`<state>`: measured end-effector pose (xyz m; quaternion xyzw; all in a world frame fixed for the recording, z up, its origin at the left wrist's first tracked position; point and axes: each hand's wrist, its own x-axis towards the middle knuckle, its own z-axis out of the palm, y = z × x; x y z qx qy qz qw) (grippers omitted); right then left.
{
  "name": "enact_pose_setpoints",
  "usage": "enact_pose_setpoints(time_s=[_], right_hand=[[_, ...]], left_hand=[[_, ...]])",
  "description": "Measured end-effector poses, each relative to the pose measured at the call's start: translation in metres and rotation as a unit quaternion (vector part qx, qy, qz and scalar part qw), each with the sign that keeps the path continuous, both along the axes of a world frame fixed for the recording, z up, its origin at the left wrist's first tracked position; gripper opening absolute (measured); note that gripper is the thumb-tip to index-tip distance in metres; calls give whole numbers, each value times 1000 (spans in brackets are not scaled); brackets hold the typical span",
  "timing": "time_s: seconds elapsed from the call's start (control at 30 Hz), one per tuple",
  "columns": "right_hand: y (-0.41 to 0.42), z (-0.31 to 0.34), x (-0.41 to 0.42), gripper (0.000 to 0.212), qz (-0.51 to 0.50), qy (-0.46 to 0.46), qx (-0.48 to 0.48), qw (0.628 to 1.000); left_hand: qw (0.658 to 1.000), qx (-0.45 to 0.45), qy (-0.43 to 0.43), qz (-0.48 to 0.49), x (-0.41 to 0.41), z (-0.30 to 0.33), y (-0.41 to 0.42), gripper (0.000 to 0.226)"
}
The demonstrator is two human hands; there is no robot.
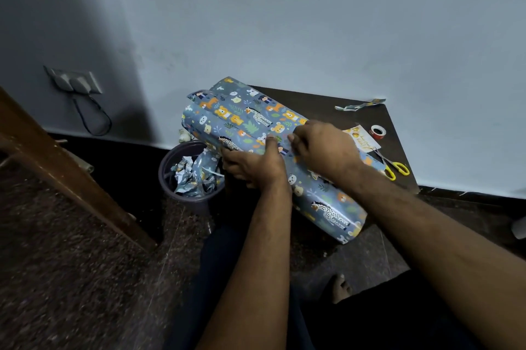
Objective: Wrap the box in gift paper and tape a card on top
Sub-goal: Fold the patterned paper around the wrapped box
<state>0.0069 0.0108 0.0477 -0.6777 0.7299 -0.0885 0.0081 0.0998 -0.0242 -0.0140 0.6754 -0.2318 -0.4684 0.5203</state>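
The box [264,156] sits mid-frame, lying diagonally across the left end of a small dark table [327,104], already covered in blue animal-print gift paper [244,116]; the near end hangs over the table edge toward the lower right. The paper looks thin and glossy, so I'd guess it's slippery and creases or tears easily; the box underneath seems stiff enough to press against, and how heavy it is I can't say.

Left hand [253,164] holds the box's left side with its fingers curled over the edge and thumb up on top; right hand [321,147] lies over the top with its fingertips bunched at the seam, apparently pinching or pressing the paper there; whether there's tape under them is hidden. Best hold, I'd reckon, is flat palms on the long sides, not the loose folded flaps at the far end.

Card [363,140], red tape roll [377,131] and yellow-handled scissors [397,168] lie right of centre, partly blocked by the right hand; card text is too small to read. Bin [170,167] of paper scraps sits left of the box.
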Motion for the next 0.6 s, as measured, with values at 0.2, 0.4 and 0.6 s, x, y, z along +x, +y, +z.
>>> enact_pose_setpoints(time_s=[0.2, 0.4, 0.6], right_hand=[[-47, -13, -36, 50, -93, -113, 97, 984], [-37, -12, -41, 42, -66, -176, 129, 974], [14, 3, -49, 48, -58, -328, -10, 943]], left_hand=[[1000, 25, 6, 4, 8, -2, -7, 102], [998, -45, -6, -36, 14, 1, 9, 110], [970, -182, 149, -66, 19, 20, 41, 115]])
